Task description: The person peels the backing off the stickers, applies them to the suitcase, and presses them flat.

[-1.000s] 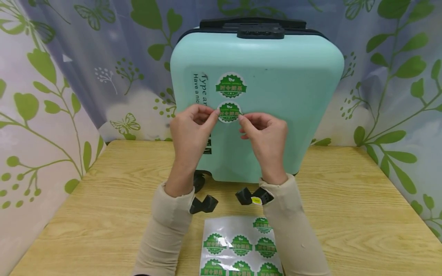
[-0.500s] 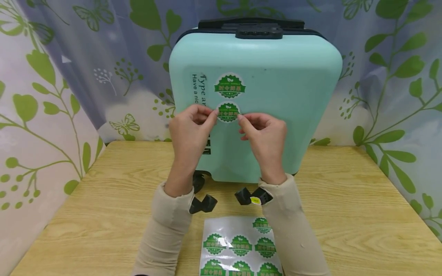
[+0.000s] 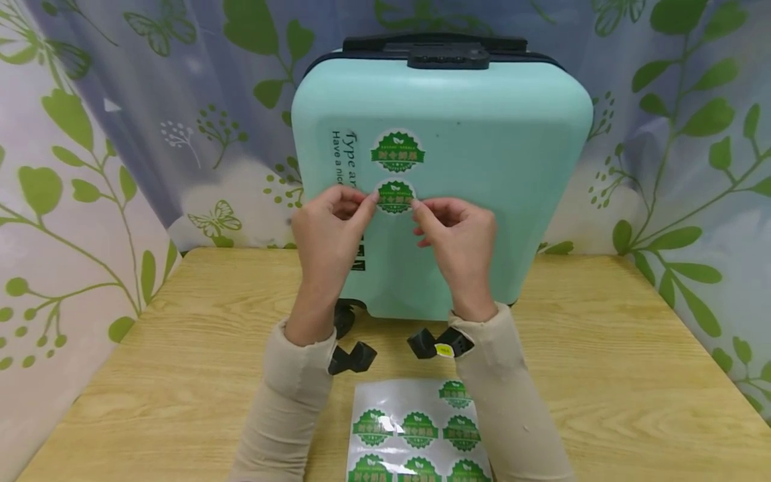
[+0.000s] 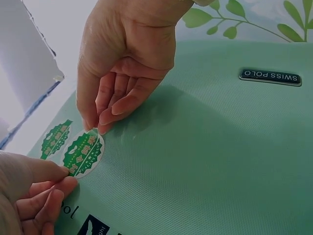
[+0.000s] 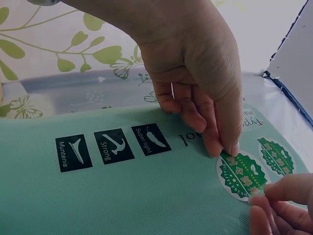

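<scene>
Green-and-white, the lower sticker sits pinched at opposite edges by left hand and right hand, and I'd worry uneven tugging might crease it against the suitcase.

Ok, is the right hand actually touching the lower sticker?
Touching. The left wrist view shows it: the right hand has its thumb and fingertips pinching the edge of the lower sticker.

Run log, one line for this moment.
left hand: pinches lower sticker, left edge; right hand: pinches its right edge; upper sticker: on suitcase; sticker sheet: on table
</scene>
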Available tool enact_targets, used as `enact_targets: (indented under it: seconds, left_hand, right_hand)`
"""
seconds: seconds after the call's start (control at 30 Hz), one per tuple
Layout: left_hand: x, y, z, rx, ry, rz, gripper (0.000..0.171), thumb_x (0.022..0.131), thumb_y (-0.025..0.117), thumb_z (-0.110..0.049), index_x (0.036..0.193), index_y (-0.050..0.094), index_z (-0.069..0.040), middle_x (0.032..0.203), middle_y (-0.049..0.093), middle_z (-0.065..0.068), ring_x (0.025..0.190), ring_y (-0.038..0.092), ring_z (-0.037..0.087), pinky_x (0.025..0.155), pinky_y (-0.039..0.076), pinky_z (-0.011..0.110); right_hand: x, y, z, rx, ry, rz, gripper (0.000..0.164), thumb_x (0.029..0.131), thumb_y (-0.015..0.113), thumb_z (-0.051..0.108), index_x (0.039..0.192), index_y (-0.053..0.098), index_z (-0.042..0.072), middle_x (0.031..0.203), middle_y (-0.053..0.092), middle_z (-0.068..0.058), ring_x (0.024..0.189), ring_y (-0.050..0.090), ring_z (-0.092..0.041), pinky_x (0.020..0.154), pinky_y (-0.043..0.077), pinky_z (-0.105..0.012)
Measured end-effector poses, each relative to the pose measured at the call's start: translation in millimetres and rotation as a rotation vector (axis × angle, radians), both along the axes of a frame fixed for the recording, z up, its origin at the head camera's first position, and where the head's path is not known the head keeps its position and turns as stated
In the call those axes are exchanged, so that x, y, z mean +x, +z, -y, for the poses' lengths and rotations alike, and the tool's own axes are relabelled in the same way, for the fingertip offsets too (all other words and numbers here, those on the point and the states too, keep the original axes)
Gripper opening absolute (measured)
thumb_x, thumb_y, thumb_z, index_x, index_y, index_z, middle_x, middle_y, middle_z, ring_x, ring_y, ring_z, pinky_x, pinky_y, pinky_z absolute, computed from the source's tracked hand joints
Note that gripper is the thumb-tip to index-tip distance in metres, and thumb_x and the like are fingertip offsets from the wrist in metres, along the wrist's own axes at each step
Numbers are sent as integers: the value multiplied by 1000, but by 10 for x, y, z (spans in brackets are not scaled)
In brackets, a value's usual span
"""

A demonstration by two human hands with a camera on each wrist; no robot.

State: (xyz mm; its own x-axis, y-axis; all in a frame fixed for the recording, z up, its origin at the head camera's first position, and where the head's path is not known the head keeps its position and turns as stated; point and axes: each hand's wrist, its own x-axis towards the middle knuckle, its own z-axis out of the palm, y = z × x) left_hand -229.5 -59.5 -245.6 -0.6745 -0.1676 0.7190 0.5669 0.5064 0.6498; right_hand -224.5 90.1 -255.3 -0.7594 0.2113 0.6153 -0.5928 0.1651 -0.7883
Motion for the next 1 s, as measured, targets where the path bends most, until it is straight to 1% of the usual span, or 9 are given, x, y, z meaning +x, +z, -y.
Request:
enact_targets:
  seconds: [0.13,0.23,0.67,0.83,1.0]
  left_hand:
    - [-6,-7,-1,-1,5,6,21,86,71,-24,79,72,-4,71,70,7,57,62,13,52,46,26]
    - [-13,-19,-4,6,-9,9,21,85,71,-23,80,73,-3,72,71,7,58,63,13,51,46,26]
    - [-2,26,-38,61,-78,5,17,86,71,-18,86,75,-2,77,72,8,63,66,13,53,48,24]
    - [1,45,-82,77,-121,2,17,86,70,-17,89,74,-1,80,72,9,67,67,13,58,51,25]
    - [5,72,-103,99,-153,16,16,87,69,-17,90,74,-1,80,72,8,68,67,11,62,52,25]
  right_hand:
    - [-5,-2,1,-8,9,-13,18,84,71,15,82,73,-3,73,68,-15,54,62,-16,51,54,-31]
    - [-1,-7,0,-14,10,-15,17,85,70,14,82,72,-3,73,68,-15,54,62,-16,50,54,-31]
    - [-14,-6,-1,-7,23,-30,17,86,69,14,85,72,-3,74,68,-15,54,62,-17,51,54,-32]
    - [-5,-19,-6,-14,21,-25,17,86,69,15,85,72,-2,75,69,-15,55,62,-17,51,54,-32]
    - [-2,-29,-4,-18,27,-27,18,87,69,16,85,72,-2,75,69,-15,55,62,-17,51,54,-32]
